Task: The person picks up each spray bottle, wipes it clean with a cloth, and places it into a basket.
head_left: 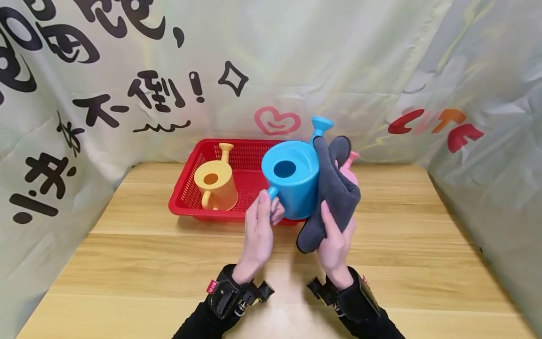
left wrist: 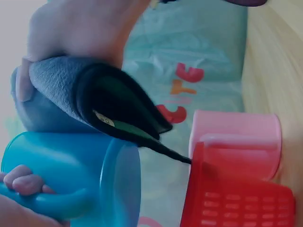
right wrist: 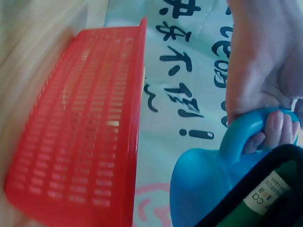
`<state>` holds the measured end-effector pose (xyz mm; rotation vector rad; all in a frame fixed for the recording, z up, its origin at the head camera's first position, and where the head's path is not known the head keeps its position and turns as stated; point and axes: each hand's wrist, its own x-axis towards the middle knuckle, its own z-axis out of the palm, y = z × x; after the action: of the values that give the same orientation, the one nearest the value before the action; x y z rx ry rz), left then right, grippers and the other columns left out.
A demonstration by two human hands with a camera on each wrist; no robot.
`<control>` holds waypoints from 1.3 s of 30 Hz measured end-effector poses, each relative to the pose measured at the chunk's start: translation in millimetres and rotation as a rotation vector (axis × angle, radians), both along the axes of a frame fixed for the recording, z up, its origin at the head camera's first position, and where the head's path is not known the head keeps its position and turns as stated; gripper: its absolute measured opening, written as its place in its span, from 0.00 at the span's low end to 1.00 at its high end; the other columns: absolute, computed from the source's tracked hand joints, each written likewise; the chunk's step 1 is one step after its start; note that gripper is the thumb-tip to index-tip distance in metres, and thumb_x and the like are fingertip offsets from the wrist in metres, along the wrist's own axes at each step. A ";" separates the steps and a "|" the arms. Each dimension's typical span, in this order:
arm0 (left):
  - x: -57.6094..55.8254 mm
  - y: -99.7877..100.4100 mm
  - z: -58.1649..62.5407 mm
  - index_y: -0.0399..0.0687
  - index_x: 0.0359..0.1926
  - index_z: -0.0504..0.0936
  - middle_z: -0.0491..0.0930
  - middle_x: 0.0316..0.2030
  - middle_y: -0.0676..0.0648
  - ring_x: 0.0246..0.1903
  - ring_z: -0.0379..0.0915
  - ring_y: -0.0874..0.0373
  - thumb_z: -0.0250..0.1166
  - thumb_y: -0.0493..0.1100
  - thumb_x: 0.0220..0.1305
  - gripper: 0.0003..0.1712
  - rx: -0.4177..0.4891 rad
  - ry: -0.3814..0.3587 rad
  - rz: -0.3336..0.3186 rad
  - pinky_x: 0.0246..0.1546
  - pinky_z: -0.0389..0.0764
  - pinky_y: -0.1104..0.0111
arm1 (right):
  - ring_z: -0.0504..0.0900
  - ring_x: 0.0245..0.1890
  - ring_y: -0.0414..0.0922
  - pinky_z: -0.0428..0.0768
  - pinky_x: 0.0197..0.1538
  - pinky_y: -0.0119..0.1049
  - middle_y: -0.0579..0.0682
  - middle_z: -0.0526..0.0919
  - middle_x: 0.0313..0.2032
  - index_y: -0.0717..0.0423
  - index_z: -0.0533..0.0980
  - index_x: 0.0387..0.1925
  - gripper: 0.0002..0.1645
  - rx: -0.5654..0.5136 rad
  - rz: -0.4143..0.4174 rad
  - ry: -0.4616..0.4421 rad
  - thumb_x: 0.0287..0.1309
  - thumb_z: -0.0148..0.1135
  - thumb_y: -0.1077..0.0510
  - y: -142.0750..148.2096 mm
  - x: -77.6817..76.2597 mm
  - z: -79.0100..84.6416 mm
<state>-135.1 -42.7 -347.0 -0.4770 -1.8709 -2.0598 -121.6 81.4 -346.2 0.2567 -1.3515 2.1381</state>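
Observation:
My left hand (head_left: 259, 235) grips the handle of a blue watering can (head_left: 298, 200), lifted in front of the red basket; the right wrist view shows the fingers curled through the handle (right wrist: 239, 132). My right hand (head_left: 336, 245) holds a folded dark grey cloth (head_left: 334, 188) against the can's spout side. Its black edging, green inner face (left wrist: 128, 130) and a small white label show in the left wrist view. The cloth hides part of the can's side and the lower spout. Both wrists wear black straps with small cameras.
The red plastic basket (head_left: 203, 214) stands at the back of the wooden table (head_left: 169, 273), with a yellow watering can (head_left: 226, 190) inside. A pink watering can (left wrist: 236, 125) stands beside the basket, mostly behind the cloth in the head view. Printed fabric (head_left: 347, 70) walls the back and sides.

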 end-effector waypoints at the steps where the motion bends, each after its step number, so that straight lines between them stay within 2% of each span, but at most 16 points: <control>1: 1.2 0.9 0.2 0.35 0.28 0.62 0.63 0.23 0.46 0.25 0.63 0.59 0.37 0.53 0.83 0.29 -0.021 0.002 -0.019 0.33 0.67 0.72 | 0.77 0.56 0.41 0.73 0.64 0.30 0.44 0.82 0.53 0.59 0.74 0.60 0.21 0.032 -0.026 0.036 0.67 0.50 0.67 -0.1 0.3 -1.2; 5: 5.2 2.2 3.2 0.37 0.29 0.62 0.64 0.24 0.45 0.27 0.65 0.56 0.37 0.53 0.83 0.27 -0.071 0.027 -0.096 0.36 0.69 0.71 | 0.77 0.58 0.37 0.72 0.66 0.29 0.41 0.83 0.56 0.51 0.77 0.60 0.26 0.190 -0.124 0.198 0.65 0.51 0.71 0.1 0.8 -8.1; 7: 6.5 2.7 4.6 0.37 0.30 0.63 0.64 0.25 0.45 0.28 0.66 0.53 0.37 0.53 0.83 0.27 -0.084 0.038 -0.129 0.37 0.69 0.71 | 0.75 0.63 0.38 0.68 0.71 0.31 0.41 0.80 0.61 0.49 0.75 0.64 0.29 0.293 -0.151 0.291 0.64 0.52 0.71 0.3 -1.2 -10.0; 10: 7.4 3.0 5.7 0.38 0.30 0.63 0.64 0.24 0.44 0.28 0.66 0.51 0.36 0.51 0.83 0.26 -0.100 0.052 -0.147 0.37 0.69 0.71 | 0.65 0.75 0.44 0.58 0.79 0.39 0.45 0.71 0.71 0.50 0.69 0.70 0.34 0.418 -0.138 0.414 0.64 0.51 0.69 -0.5 -6.0 -10.3; 13: 7.3 2.3 5.2 0.38 0.29 0.64 0.65 0.24 0.41 0.28 0.66 0.48 0.36 0.50 0.83 0.26 -0.115 0.073 -0.138 0.37 0.69 0.71 | 0.53 0.80 0.52 0.48 0.82 0.47 0.52 0.62 0.76 0.56 0.62 0.74 0.38 0.464 -0.109 0.483 0.62 0.48 0.70 -2.2 -10.0 -7.6; 18: 8.8 1.9 5.5 0.38 0.29 0.66 0.66 0.23 0.40 0.28 0.68 0.45 0.38 0.48 0.83 0.25 -0.158 0.102 -0.151 0.36 0.71 0.72 | 0.71 0.70 0.42 0.64 0.75 0.34 0.47 0.75 0.67 0.50 0.73 0.66 0.32 0.311 -0.133 0.424 0.63 0.51 0.73 -4.6 -3.8 -9.2; 21: 9.4 2.6 4.5 0.39 0.29 0.67 0.67 0.23 0.40 0.28 0.69 0.47 0.39 0.45 0.82 0.23 -0.196 0.134 -0.152 0.35 0.71 0.72 | 0.74 0.66 0.39 0.67 0.72 0.30 0.45 0.79 0.64 0.53 0.74 0.65 0.30 0.193 -0.104 0.338 0.64 0.50 0.73 -3.8 -1.0 -7.5; 25: 9.2 3.5 2.8 0.42 0.27 0.67 0.68 0.22 0.42 0.27 0.69 0.52 0.41 0.42 0.81 0.21 -0.287 0.201 -0.093 0.42 0.67 0.67 | 0.73 0.64 0.40 0.68 0.71 0.31 0.47 0.78 0.63 0.63 0.69 0.66 0.28 0.028 -0.022 0.223 0.65 0.47 0.71 -0.6 -2.7 -2.2; 26: 9.1 3.8 2.5 0.43 0.27 0.67 0.68 0.22 0.43 0.28 0.69 0.54 0.41 0.42 0.81 0.20 -0.314 0.214 -0.074 0.44 0.65 0.66 | 0.75 0.60 0.40 0.71 0.67 0.30 0.46 0.80 0.59 0.61 0.71 0.63 0.25 -0.020 -0.018 0.192 0.65 0.48 0.70 0.0 -2.7 -1.7; 28: 9.0 4.2 2.1 0.44 0.27 0.67 0.68 0.22 0.45 0.29 0.69 0.58 0.42 0.43 0.81 0.20 -0.361 0.232 -0.044 0.48 0.62 0.62 | 0.76 0.58 0.40 0.72 0.65 0.30 0.47 0.80 0.57 0.61 0.71 0.62 0.23 -0.073 0.010 0.158 0.67 0.48 0.69 1.6 -4.0 0.5; 31: 8.9 4.5 1.3 0.45 0.28 0.68 0.68 0.22 0.47 0.29 0.69 0.61 0.42 0.44 0.81 0.20 -0.393 0.232 -0.036 0.51 0.60 0.59 | 0.76 0.59 0.41 0.72 0.66 0.32 0.48 0.79 0.58 0.62 0.70 0.63 0.23 -0.068 0.016 0.152 0.68 0.47 0.68 2.1 -4.6 2.2; 35: 9.3 4.5 1.0 0.45 0.29 0.68 0.70 0.23 0.46 0.31 0.69 0.61 0.41 0.46 0.81 0.21 -0.385 0.221 -0.045 0.51 0.60 0.59 | 0.71 0.67 0.42 0.64 0.73 0.32 0.47 0.76 0.65 0.64 0.66 0.68 0.30 0.033 -0.040 0.181 0.65 0.46 0.71 -1.8 -1.1 0.0; 39: 8.8 3.7 1.5 0.44 0.28 0.68 0.70 0.23 0.45 0.31 0.69 0.61 0.40 0.45 0.81 0.22 -0.354 0.213 -0.028 0.48 0.61 0.61 | 0.76 0.57 0.38 0.70 0.66 0.28 0.42 0.82 0.55 0.58 0.75 0.61 0.26 0.103 -0.079 0.174 0.63 0.47 0.72 -9.0 5.3 -6.9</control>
<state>-126.2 -38.9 -345.5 -0.7787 -2.1070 -1.6193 -116.3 72.4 -353.0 0.4142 -1.3491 1.9368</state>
